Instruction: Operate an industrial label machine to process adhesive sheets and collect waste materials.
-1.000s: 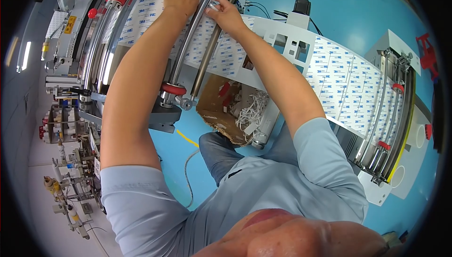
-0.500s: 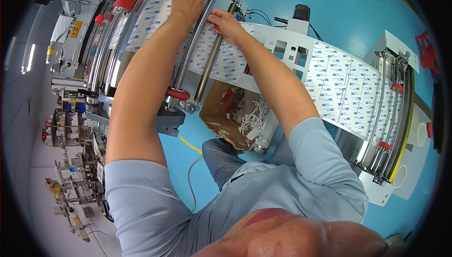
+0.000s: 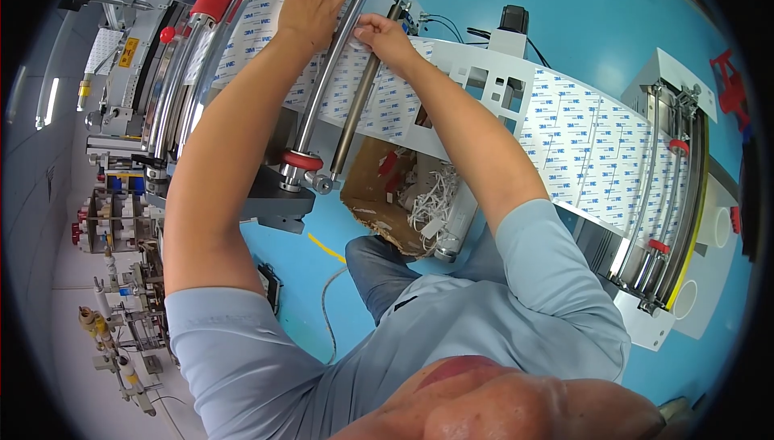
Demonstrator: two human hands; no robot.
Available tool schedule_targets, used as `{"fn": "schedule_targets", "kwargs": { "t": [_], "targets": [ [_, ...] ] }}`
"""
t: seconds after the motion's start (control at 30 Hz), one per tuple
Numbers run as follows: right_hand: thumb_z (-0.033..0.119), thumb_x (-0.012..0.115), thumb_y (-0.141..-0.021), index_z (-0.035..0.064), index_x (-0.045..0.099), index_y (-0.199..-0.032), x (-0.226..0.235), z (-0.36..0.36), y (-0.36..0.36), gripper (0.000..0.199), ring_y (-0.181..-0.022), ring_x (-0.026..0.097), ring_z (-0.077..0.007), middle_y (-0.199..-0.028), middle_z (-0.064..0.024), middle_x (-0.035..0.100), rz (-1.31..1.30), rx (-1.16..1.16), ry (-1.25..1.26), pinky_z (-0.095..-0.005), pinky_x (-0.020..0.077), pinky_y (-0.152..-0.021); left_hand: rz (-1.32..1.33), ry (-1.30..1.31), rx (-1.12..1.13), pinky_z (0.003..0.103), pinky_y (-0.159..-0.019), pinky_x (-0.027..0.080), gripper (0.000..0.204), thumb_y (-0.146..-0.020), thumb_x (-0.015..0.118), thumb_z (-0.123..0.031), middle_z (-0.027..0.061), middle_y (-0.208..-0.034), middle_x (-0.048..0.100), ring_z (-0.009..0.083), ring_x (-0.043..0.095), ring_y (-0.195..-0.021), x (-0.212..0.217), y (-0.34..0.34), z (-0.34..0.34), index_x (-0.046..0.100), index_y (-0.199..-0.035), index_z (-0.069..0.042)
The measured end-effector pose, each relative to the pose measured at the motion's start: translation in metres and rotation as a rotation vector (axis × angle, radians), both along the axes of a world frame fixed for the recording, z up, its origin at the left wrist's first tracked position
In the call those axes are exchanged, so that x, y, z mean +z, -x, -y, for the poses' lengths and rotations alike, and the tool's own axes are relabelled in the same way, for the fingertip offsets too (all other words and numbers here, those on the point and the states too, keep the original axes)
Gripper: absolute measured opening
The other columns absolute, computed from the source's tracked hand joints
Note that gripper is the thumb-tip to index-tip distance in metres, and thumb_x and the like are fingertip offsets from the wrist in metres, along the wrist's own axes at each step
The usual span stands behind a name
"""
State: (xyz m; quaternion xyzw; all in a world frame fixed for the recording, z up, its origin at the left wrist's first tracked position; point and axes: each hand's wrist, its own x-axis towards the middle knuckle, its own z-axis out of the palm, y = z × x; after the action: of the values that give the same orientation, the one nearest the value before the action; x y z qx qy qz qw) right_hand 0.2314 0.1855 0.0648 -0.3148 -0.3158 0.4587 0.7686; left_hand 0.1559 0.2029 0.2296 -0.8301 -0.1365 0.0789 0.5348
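Observation:
My left hand (image 3: pixel 313 11) lies flat on a white printed web (image 3: pixel 256 33) with blue marks, left of a shiny steel roller (image 3: pixel 329 77) with red collars. Its fingers are stretched out and slightly apart. Just right of that roller, my right hand (image 3: pixel 385 42) has thumb and fingers pinched together over the web. A bit of white shows at the fingertips, too small to name. A darker metal bar (image 3: pixel 357 116) runs below the right hand, across the web.
Rightward, the web passes a white plate with cutouts (image 3: pixel 520 93) to more rollers (image 3: pixel 651 186). Beneath it stands a cardboard box (image 3: pixel 372 190) with white scrap strips (image 3: pixel 435 202). Machine parts with a red knob (image 3: pixel 167 35) fill the left. A grey cable (image 3: pixel 325 311) crosses the blue floor.
My left hand has slid a little left and down along the web, its forearm shifting left too. My right hand has moved slightly left, still pinched.

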Motion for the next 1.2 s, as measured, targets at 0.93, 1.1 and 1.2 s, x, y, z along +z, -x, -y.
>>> {"fn": "schedule_targets", "kwargs": {
  "t": [0.93,1.1,1.2],
  "targets": [
    [0.003,0.056,-0.082,0.0060,0.063,-0.082,0.018,-0.006,0.014,0.008,-0.057,0.044,-0.0050,-0.072,0.0007,0.060,-0.226,0.121,0.048,-0.0195,0.0372,-0.052,0.081,0.080,-0.293,0.051,-0.108,0.016,0.051,-0.085,0.046,-0.028,0.0184,-0.136,0.038,0.0344,0.028,-0.131,-0.005,-0.009,-0.026,0.040,-0.133,-0.012],
    [0.003,0.055,-0.081,0.0024,0.062,-0.081,0.016,-0.014,0.017,0.006,-0.062,0.052,-0.0121,-0.072,-0.0040,0.061,-0.200,-0.065,0.127,-0.0246,0.0406,-0.055,-0.045,0.047,-0.061,0.049,-0.106,0.019,0.042,-0.082,0.048,-0.027,0.0176,-0.132,0.042,0.0329,0.032,-0.128,0.013,-0.012,0.002,0.052,-0.120,-0.010],
    [0.007,0.058,-0.079,0.0016,0.062,-0.082,0.007,-0.019,0.015,0.007,-0.065,0.056,-0.0152,-0.073,-0.0057,0.062,-0.147,-0.221,0.302,-0.0269,0.0434,-0.059,-0.113,0.072,0.035,0.049,-0.105,0.021,0.037,-0.081,0.049,-0.027,0.0171,-0.129,0.044,0.0320,0.034,-0.127,0.015,-0.012,0.005,0.056,-0.112,-0.008]
  ]
}}
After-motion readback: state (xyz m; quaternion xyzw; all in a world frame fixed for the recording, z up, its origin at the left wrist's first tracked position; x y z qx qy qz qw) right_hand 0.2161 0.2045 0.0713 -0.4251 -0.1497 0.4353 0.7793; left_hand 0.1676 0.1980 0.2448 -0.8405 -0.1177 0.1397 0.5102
